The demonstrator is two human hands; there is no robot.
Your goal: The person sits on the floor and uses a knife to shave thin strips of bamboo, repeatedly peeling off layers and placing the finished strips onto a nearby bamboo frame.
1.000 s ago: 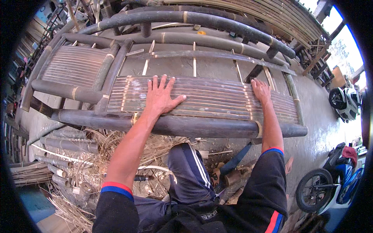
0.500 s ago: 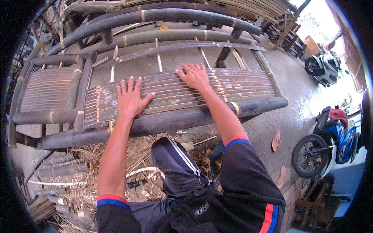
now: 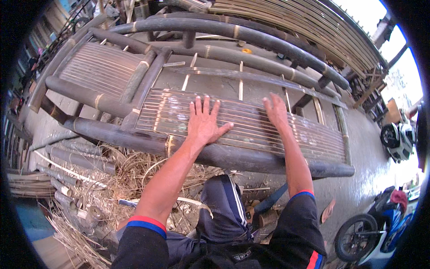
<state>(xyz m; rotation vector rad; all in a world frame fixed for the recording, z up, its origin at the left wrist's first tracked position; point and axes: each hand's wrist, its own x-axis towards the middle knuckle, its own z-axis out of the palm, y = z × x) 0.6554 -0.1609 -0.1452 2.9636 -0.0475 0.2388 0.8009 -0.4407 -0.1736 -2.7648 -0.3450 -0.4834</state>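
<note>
Open hands apart over bamboo slats, the right one perhaps hovering; motorbikes stand on grey floor.

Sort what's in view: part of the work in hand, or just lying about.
In the work: left hand, right hand, bamboo slats, dark bamboo frame.

Lying or standing about, apparently unused: shavings, cut bamboo poles, pink sandal, blue motorbike.

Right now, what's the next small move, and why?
Probably settle the right hand flat on the bamboo slats: the left hand lies palm-down there, while the right, blurred, overlaps the slats' far edge in this view, its contact unclear.
</note>
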